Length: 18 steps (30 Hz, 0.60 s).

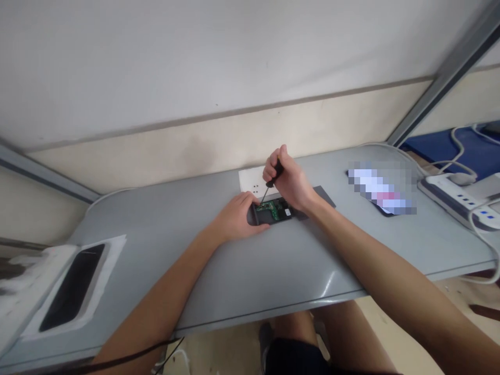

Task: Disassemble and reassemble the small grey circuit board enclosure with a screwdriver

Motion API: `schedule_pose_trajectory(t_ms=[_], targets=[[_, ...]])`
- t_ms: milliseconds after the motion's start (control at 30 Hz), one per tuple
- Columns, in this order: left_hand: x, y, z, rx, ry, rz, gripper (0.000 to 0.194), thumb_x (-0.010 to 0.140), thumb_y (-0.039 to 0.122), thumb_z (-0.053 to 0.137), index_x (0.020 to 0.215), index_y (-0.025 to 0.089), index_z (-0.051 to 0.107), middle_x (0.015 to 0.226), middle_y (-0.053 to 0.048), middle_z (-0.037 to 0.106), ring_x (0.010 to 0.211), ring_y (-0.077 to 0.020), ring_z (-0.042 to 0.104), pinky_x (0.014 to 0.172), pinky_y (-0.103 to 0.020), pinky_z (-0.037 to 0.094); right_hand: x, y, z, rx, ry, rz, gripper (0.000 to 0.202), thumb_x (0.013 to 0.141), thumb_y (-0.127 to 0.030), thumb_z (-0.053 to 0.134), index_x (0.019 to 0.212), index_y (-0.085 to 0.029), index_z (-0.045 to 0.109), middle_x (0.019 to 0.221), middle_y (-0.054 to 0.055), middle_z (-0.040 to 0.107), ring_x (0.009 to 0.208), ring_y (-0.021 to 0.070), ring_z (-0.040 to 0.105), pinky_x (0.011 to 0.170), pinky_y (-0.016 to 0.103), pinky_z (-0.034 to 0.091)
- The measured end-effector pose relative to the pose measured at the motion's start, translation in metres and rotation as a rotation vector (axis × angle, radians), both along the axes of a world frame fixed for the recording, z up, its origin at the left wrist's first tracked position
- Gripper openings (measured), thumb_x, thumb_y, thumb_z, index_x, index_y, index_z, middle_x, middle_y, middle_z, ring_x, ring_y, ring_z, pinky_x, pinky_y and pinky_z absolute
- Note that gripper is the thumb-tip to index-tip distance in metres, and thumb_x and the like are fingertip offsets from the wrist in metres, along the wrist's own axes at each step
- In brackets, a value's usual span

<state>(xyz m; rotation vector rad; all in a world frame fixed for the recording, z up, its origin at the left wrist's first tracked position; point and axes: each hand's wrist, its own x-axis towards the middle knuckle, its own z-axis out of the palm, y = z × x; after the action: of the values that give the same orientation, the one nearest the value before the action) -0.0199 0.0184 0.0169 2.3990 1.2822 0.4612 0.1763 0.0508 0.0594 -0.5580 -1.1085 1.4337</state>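
Desk, one, grey-topped (219, 281), with a dark line along its front edge, above the person's legs; back edge against a pale wall (234, 57) with a cream lower band; two metal posts, left (39, 173) and right (449, 77). Open room: a broad stretch of grey top between the left forearm and the left-side phone, another between the right hand and the right-side phone. Circuit board (276, 209), one, green, in a dark casing, at the desk's middle. Left hand (236, 216), half open, thumb and fingers spanning the casing's left end. Right hand (289, 179), curled closed around one black-handled screwdriver (269, 183), tilted, tip down at the board's left part; contact unclear. White sheet (246, 179), one, behind, bearing four small dark spots. Grey flat panel (325, 197), one, beside the right wrist. Smartphones, two: black-screened (74, 289) on white paper; lit (378, 192), image pixelated. Power strip (449, 192), one, white, far right, with white cables.
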Motion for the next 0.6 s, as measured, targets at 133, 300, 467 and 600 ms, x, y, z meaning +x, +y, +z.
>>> schedule_pose_trajectory(t_ms=[133, 300, 467, 600], targets=[[0.0008, -0.0006, 0.0000, -0.006, -0.003, 0.010, 0.049, 0.076, 0.057, 0.078, 0.104, 0.024, 0.054, 0.108, -0.006, 0.061, 0.100, -0.0273, 0.059, 0.087, -0.043, 0.050, -0.0005, -0.0004, -0.0012, -0.001, -0.024, -0.007, 0.051, 0.093, -0.071, 0.058, 0.076, -0.025, 0.043, 0.067, -0.003, 0.036, 0.063, 0.0151, 0.041, 0.064, 0.031, 0.046], [0.0023, -0.0004, 0.0018, -0.016, -0.015, -0.005, 0.048, 0.075, 0.053, 0.080, 0.103, 0.024, 0.054, 0.109, -0.006, 0.062, 0.103, -0.0284, 0.059, 0.089, -0.044, 0.050, 0.0014, 0.0016, -0.0028, -0.017, 0.033, 0.007, 0.041, 0.095, -0.059, 0.062, 0.081, -0.026, 0.044, 0.073, -0.002, 0.045, 0.064, 0.0148, 0.045, 0.064, 0.031, 0.045], [0.0024, -0.0016, 0.0055, -0.020, -0.022, 0.000, 0.045, 0.074, 0.050, 0.080, 0.101, 0.024, 0.055, 0.107, -0.006, 0.062, 0.104, -0.0290, 0.059, 0.091, -0.045, 0.050, 0.0061, 0.0064, -0.0057, -0.023, 0.020, -0.010, 0.037, 0.097, -0.057, 0.060, 0.082, -0.025, 0.050, 0.083, 0.002, 0.052, 0.073, 0.0164, 0.052, 0.066, 0.031, 0.046], [0.0010, -0.0014, 0.0041, -0.012, -0.013, -0.010, 0.046, 0.075, 0.052, 0.079, 0.103, 0.024, 0.055, 0.104, -0.006, 0.062, 0.100, -0.0290, 0.059, 0.088, -0.045, 0.050, 0.0064, 0.0088, -0.0065, -0.029, 0.037, 0.033, 0.035, 0.097, -0.060, 0.059, 0.091, -0.025, 0.056, 0.080, 0.001, 0.052, 0.073, 0.0170, 0.052, 0.069, 0.032, 0.047]])
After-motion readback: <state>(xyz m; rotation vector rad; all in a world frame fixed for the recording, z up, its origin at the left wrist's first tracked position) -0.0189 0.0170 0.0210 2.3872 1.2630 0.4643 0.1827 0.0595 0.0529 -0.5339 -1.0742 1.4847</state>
